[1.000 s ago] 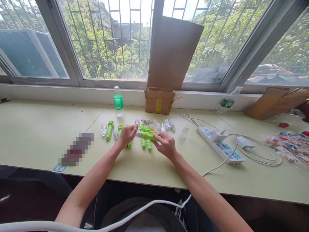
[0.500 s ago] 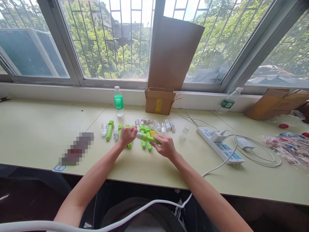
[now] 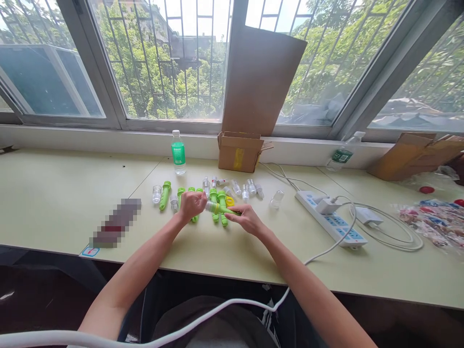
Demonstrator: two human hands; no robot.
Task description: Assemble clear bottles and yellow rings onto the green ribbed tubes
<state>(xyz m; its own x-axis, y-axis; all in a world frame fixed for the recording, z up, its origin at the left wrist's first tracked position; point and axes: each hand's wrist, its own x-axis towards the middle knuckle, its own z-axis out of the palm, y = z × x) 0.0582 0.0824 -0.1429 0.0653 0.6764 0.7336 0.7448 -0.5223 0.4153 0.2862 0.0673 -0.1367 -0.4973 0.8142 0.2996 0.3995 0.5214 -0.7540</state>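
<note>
My right hand (image 3: 249, 219) is closed round the lower part of a green plastic tube (image 3: 224, 209), tilted just above the table. At the tube's other end is a clear plastic cap (image 3: 210, 205), with a yellow ring (image 3: 216, 208) where the two meet. The fingers of my left hand (image 3: 193, 205) are wrapped round this clear end and hide most of it. Several more green tubes lie beneath and behind my hands, one green tube (image 3: 165, 195) apart at the left. Clear plastic caps (image 3: 237, 187) are scattered behind them, and a loose yellow ring (image 3: 229, 201) lies close by.
A water bottle (image 3: 178, 152) and a cardboard box (image 3: 240, 152) stand by the window. To the right lie a power strip (image 3: 331, 220) with cables, another bottle (image 3: 342, 153) and bagged items (image 3: 431, 220). A white cable (image 3: 232, 303) crosses in front of me.
Both hands keep their grip and stay almost in place. The green tube has tipped slightly, and my right fingers have shifted a little on it.
</note>
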